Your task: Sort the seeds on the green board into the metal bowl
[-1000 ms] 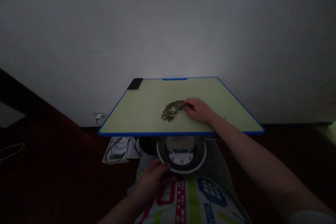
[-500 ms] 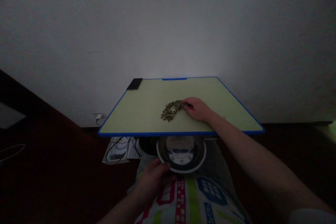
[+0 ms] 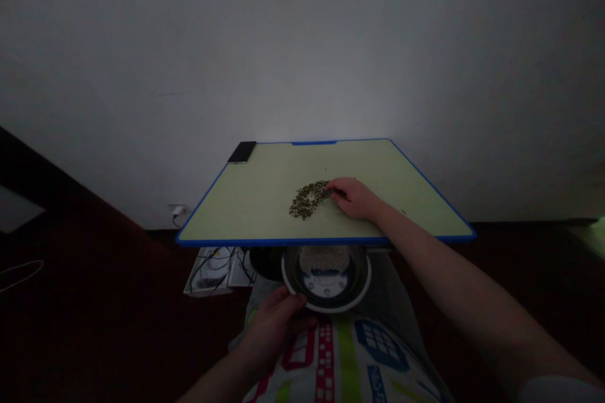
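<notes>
A scatter of small dark brown-green seeds or grains (image 3: 305,199) lies in a curved patch on the pale yellow-green tabletop (image 3: 265,201), which has a blue edge. At the right end of that patch is my right hand (image 3: 354,197), fingers curled and thumb drawn in among the grains; whatever is between the fingertips is too small to make out. My left hand (image 3: 278,318) grips the near left rim of a metal bowl (image 3: 362,293) on my lap, thumb over the rim. Pale fine grains (image 3: 325,258) cover the far part of the bowl's bottom, partly under the table edge.
A black phone-like slab (image 3: 242,152) rests at the table's far left corner. Below the table are a second dark bowl (image 3: 267,261) and a white box with cables (image 3: 210,277). A plug (image 3: 178,210) sits in the wall behind.
My right hand has edged slightly left over the grains, its fingers still curled. My left hand and the bowl have stayed in place.
</notes>
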{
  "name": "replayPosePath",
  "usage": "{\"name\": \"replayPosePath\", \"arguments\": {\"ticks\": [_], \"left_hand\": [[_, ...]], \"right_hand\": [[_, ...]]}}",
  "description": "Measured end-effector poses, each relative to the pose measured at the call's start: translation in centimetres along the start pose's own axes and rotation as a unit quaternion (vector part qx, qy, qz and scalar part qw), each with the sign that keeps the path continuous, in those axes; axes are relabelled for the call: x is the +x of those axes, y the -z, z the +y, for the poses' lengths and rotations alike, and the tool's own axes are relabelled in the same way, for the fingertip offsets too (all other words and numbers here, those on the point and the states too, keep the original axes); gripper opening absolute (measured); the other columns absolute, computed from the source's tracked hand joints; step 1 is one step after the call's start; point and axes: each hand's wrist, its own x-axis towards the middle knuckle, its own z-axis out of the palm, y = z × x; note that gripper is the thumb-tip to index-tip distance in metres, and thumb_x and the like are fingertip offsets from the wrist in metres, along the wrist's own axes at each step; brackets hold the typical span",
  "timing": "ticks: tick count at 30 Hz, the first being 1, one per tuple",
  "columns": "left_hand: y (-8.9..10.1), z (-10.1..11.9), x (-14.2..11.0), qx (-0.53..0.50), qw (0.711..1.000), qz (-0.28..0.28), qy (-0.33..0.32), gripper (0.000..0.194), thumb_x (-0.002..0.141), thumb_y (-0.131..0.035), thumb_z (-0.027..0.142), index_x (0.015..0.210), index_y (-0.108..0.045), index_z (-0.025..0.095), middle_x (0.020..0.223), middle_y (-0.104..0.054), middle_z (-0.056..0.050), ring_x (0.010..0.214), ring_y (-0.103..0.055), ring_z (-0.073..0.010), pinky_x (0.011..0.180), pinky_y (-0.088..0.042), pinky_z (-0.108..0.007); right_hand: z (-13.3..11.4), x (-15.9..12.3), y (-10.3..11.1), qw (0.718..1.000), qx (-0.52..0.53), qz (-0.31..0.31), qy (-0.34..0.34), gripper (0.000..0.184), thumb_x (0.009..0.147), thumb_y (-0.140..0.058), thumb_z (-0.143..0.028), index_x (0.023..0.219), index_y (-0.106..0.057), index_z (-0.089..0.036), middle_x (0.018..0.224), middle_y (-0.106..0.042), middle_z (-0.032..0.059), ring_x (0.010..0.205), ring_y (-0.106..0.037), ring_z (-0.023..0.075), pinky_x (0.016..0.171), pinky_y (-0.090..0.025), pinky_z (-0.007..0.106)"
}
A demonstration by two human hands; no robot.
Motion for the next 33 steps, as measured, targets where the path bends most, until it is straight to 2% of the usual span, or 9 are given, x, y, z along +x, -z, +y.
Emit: {"name": "replayPosePath", "arguments": {"ticks": [4, 10, 22, 33], "left_hand": [[0.23, -0.22, 0.13, -0.003, 1.0, -0.018, -0.003, 0.02, 0.063, -0.076, 0.018, 0.082, -0.07, 0.013, 0.082, -0.078, -0.007, 0.072, -0.072, -0.0181, 0.061, -0.058, -0.025], [0.06, -0.06, 0.09, -0.004, 1.0, 0.003, 0.005, 0.019, 0.061, -0.076, 0.017, 0.078, -0.069, 0.014, 0.078, -0.077, -0.006, 0.069, -0.071, -0.0173, 0.06, -0.058, -0.025], [0.07, -0.07, 0.14, -0.003, 1.0, -0.005, 0.004, 0.021, 0.059, -0.078, 0.018, 0.078, -0.069, 0.014, 0.077, -0.077, -0.005, 0.067, -0.071, -0.0166, 0.058, -0.057, -0.023], [-0.17, 0.03, -0.11, -0.003, 1.0, -0.001, 0.003, 0.022, 0.059, -0.079, 0.018, 0.077, -0.068, 0.014, 0.078, -0.078, -0.007, 0.068, -0.072, -0.0178, 0.059, -0.057, -0.024]], "right_hand": [[0.26, 0.1, -0.2, 1.0, -0.006, 0.012, -0.006, 0.025, 0.083, -0.05, -0.016, 0.103, -0.066, -0.016, 0.096, -0.07, 0.0097, 0.089, -0.061, 0.0213, 0.084, -0.045, 0.034], [0.65, 0.31, -0.51, 1.0, -0.02, 0.016, -0.01, 0.026, 0.085, -0.05, -0.016, 0.105, -0.066, -0.015, 0.099, -0.07, 0.011, 0.091, -0.061, 0.0216, 0.085, -0.045, 0.035], [0.79, 0.68, -0.61, 1.0, 0.001, 0.005, 0.01, 0.027, 0.087, -0.049, -0.016, 0.108, -0.065, -0.015, 0.102, -0.069, 0.0115, 0.093, -0.061, 0.0211, 0.086, -0.046, 0.034], [0.44, 0.23, -0.24, 1.0, -0.001, 0.001, 0.003, 0.026, 0.083, -0.051, -0.014, 0.104, -0.066, -0.014, 0.095, -0.07, 0.0104, 0.087, -0.061, 0.0206, 0.082, -0.045, 0.033]]}}
